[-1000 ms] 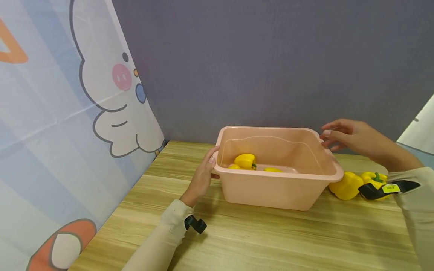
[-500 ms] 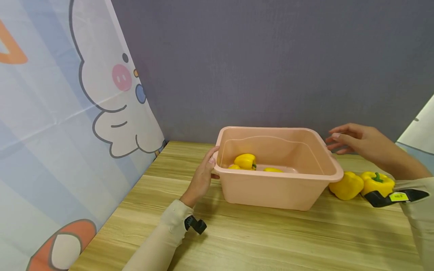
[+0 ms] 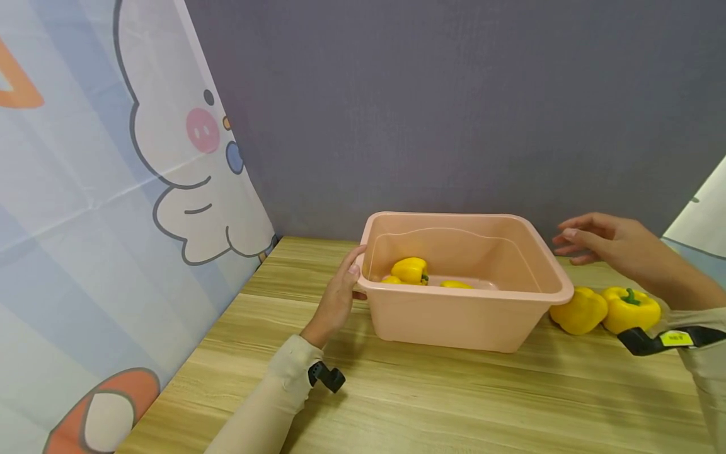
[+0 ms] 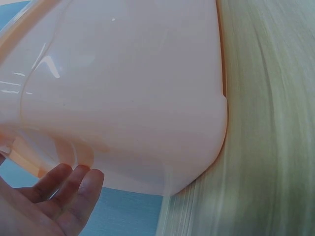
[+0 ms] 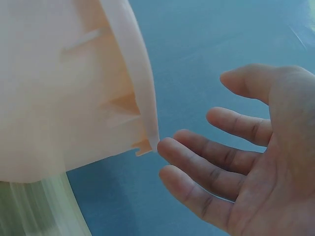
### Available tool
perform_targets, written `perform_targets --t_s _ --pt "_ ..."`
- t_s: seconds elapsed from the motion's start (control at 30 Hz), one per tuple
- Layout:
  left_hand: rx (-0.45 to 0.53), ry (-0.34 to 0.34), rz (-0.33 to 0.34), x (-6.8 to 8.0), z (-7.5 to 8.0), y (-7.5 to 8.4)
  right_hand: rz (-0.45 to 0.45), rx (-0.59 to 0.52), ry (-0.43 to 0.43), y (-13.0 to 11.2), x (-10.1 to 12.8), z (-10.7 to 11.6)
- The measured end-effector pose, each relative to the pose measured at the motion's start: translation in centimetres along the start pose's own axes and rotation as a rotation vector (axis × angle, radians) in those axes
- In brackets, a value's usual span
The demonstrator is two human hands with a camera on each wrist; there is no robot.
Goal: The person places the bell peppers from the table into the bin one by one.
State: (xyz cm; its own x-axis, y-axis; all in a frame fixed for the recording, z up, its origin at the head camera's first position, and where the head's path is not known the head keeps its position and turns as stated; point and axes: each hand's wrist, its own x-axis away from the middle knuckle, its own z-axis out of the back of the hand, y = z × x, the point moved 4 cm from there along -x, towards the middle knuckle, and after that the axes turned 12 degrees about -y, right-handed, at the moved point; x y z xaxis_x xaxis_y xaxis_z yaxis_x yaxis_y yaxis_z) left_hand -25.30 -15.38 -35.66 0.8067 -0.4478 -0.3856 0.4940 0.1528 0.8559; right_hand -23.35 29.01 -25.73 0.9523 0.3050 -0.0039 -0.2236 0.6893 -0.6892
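Observation:
A pink plastic tub [image 3: 448, 318] stands on the table with yellow bell peppers [image 3: 411, 270] inside, partly hidden by its front wall. My left hand [image 3: 333, 299] holds the tub's left rim, thumb on top and fingers underneath; the left wrist view shows those fingertips [image 4: 91, 182] against the outer wall. My right hand [image 3: 621, 247] hovers off the tub's right end, relaxed and holding nothing. In the right wrist view its fingers [image 5: 211, 172] are spread just beside the rim. Two more yellow bell peppers, one [image 3: 580, 311] beside the tub and one [image 3: 631, 309] farther right, lie below that hand.
The wooden table [image 3: 431, 397] extends in front of the tub. Behind it rises a dark grey wall panel [image 3: 454, 113]. A cartoon-printed cloth [image 3: 85, 221] hangs on the left. Black wrist cameras are strapped on both sleeves.
My right hand has drawn away from the tub's right rim, rightward and slightly down. The left hand, the tub and the peppers have stayed in place.

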Motion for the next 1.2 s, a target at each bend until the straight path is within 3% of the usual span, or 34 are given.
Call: perform_targets --t_s 0.53,0.93,1.2 --pt "0.013 -0.015 -0.002 0.4 0.3 -0.1 0.017 -0.019 0.008 1.7 0.9 -1.2" --pt "0.0 -0.023 -0.003 0.5 0.4 -0.1 0.048 -0.053 0.036 4.3 3.0 -2.7" --pt "0.009 -0.039 -0.006 0.7 0.5 -0.1 -0.013 -0.014 0.033 5.3 4.1 -3.5"
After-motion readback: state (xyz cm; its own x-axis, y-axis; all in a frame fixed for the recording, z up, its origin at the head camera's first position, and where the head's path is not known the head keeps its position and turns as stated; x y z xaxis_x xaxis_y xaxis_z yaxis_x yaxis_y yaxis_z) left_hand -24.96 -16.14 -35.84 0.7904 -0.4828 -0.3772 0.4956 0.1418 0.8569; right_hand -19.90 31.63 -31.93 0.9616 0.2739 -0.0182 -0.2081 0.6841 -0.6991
